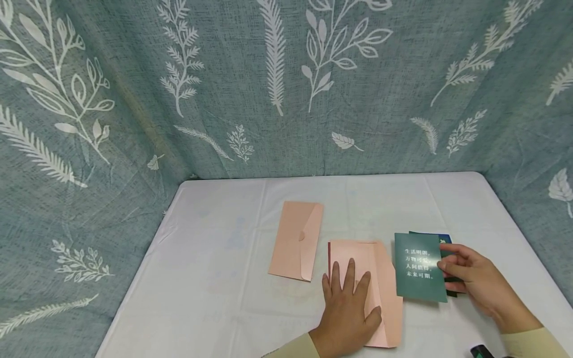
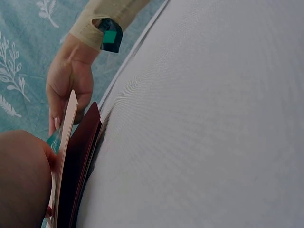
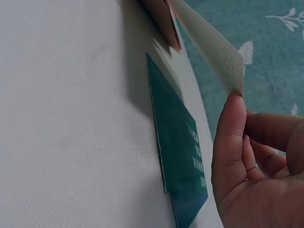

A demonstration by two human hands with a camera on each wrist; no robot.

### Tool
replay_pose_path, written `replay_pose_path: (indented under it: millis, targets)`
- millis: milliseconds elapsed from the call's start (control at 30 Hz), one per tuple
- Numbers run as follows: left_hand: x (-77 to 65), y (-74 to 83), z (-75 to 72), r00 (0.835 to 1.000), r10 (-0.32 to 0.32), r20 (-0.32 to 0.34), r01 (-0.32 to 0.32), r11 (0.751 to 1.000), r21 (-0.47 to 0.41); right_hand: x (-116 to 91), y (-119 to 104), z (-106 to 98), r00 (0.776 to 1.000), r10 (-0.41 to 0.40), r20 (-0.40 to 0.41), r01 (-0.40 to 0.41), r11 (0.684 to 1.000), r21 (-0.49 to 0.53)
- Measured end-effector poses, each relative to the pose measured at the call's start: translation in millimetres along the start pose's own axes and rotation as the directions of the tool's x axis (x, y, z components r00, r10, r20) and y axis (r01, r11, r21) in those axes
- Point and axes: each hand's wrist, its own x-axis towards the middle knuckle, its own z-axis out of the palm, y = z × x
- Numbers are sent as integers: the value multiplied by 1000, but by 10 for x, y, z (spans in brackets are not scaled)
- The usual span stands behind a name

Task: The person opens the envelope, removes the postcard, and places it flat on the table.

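Note:
My left hand (image 1: 350, 311) lies with spread fingers on a pink envelope (image 1: 390, 318) whose flap points right. A dark red edge (image 1: 329, 258) sticks out at that envelope's left side; in the left wrist view a dark red sheet (image 2: 85, 137) shows beneath it. My right hand (image 1: 481, 278) pinches a green card (image 1: 418, 286) with white printed characters by its right edge. Seen from the right wrist, the held card's pale back (image 3: 213, 52) with a looping line is tilted up above the table. Below it lie another green card (image 3: 173, 137) and a blue one (image 3: 187, 211), overlapping.
A second pink envelope (image 1: 291, 238), its flap folded over, lies left of and behind the first. A black object (image 1: 481, 351) shows at the front right edge of the head view. The white-covered table (image 1: 201, 278) is bordered by a patterned teal curtain (image 1: 268, 144).

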Motion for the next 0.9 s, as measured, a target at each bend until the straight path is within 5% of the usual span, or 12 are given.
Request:
replay_pose_path:
  millis: [900]
  targets:
    - [-15, -13, -5, 1000, 20, -13, -20, 1000, 7, -20, 26, -258, 999, -19, -40, 19, 1000, 17]
